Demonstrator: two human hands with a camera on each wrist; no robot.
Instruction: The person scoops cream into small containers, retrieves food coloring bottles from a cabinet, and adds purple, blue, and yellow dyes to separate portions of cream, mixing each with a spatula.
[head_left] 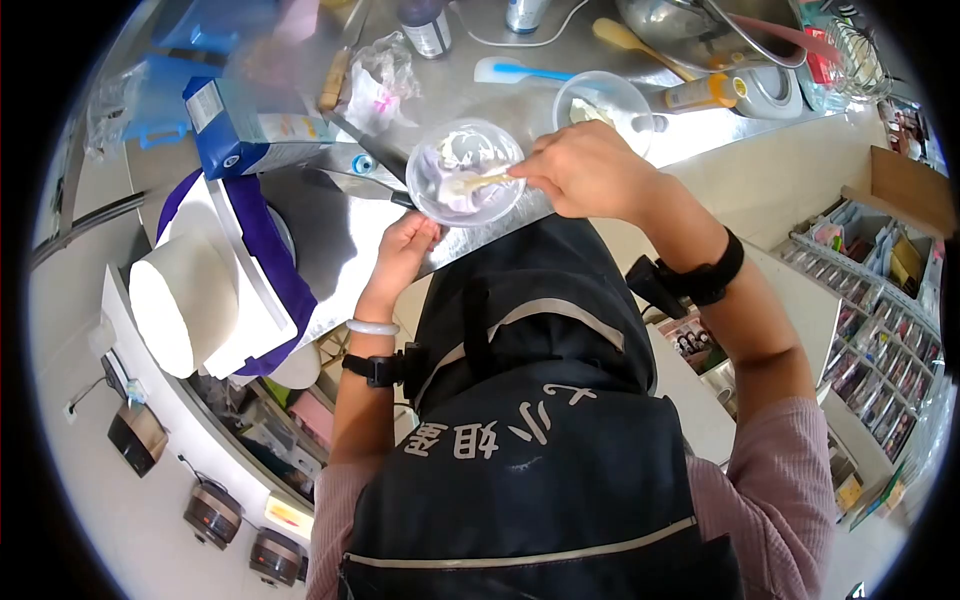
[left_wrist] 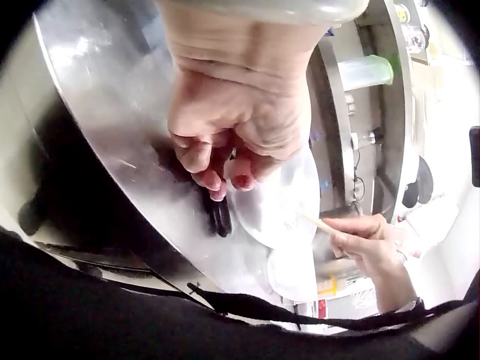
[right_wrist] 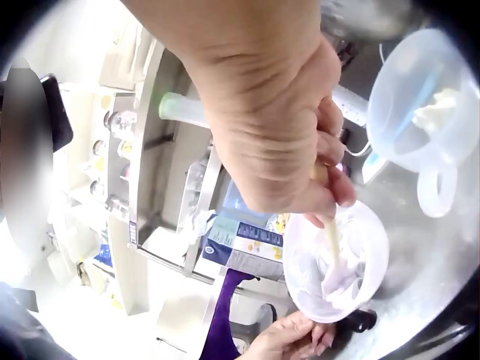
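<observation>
My right hand (head_left: pixel 592 170) grips a light wooden-handled spatula (right_wrist: pixel 332 241), its tip down in pale lilac cream (head_left: pixel 462 190). The cream smears the bottom and sides of a clear plastic bowl (head_left: pixel 512 200) at the counter's front edge. With curled fingers and thumb, my left hand (head_left: pixel 405 250) pinches the near edge of this bowl, seen from above in the left wrist view (left_wrist: pixel 240 139); its fingers partly hide the spot. Beside that hand lies a black handle (left_wrist: pixel 218 217). A second clear cup (right_wrist: pixel 405 146) with a loop handle and some white cream stands to the right.
A blue carton (head_left: pixel 225 130) and a white appliance with purple cloth (head_left: pixel 280 290) stand left. Behind the bowl are a blue spatula (head_left: pixel 520 71), a crumpled plastic bag (head_left: pixel 380 85) and a dark bottle (head_left: pixel 425 30). A steel mixing bowl (head_left: pixel 670 25) and an orange-yellow bottle (head_left: pixel 700 94) sit right.
</observation>
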